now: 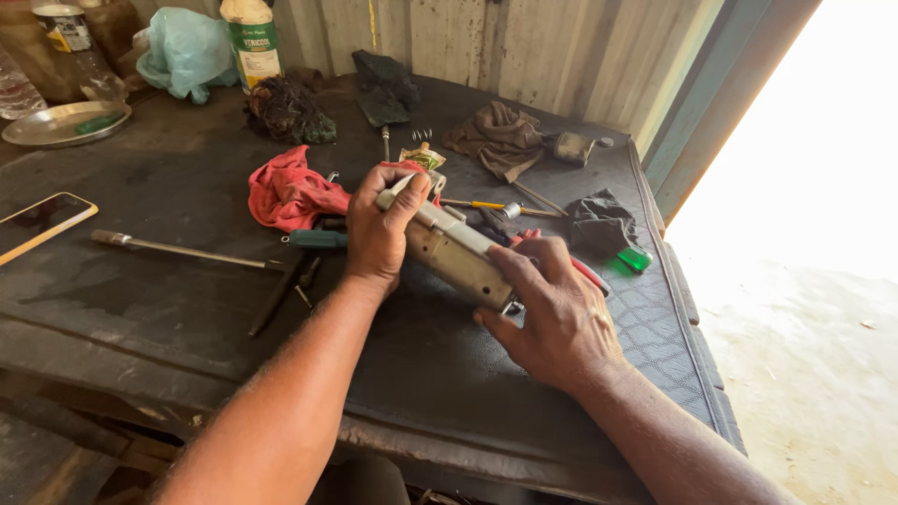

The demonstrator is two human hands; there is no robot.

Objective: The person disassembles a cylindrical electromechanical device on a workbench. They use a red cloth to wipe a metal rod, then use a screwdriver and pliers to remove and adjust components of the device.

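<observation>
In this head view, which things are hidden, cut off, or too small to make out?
- Metal cylinder part: both ends covered, by the left hand and the right hand.
- Phone: cut off by the left edge.
- Metal plate: its left rim passes the frame edge.
- Small screws: too small to count.
- Doorway: overexposed, nothing visible outside.
</observation>
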